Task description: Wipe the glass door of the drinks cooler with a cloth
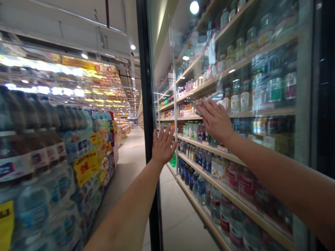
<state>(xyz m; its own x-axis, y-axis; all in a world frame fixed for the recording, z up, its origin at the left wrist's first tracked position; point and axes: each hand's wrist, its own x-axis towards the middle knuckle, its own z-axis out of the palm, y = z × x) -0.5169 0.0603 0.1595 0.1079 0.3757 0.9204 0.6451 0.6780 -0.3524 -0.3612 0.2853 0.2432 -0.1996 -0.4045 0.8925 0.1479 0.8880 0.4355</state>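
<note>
My left hand [162,144] lies flat with its fingers spread against the glass door [180,209], beside its black frame [146,104]. Higher and to the right, my right hand [216,120] presses a small, pale, crumpled cloth [200,106] to the same pane. Its fingers lie close together over the cloth, and most of the cloth is hidden beneath them. Behind the glass, bottles stand in rows on the wooden-edged shelves [232,158].
Packs of bottled drinks [44,205] are stacked on the left, with a yellow price sign [86,167] on them. A pale tiled aisle [131,146] runs away between the stack and the door. Lights and shelves reflect in the glass.
</note>
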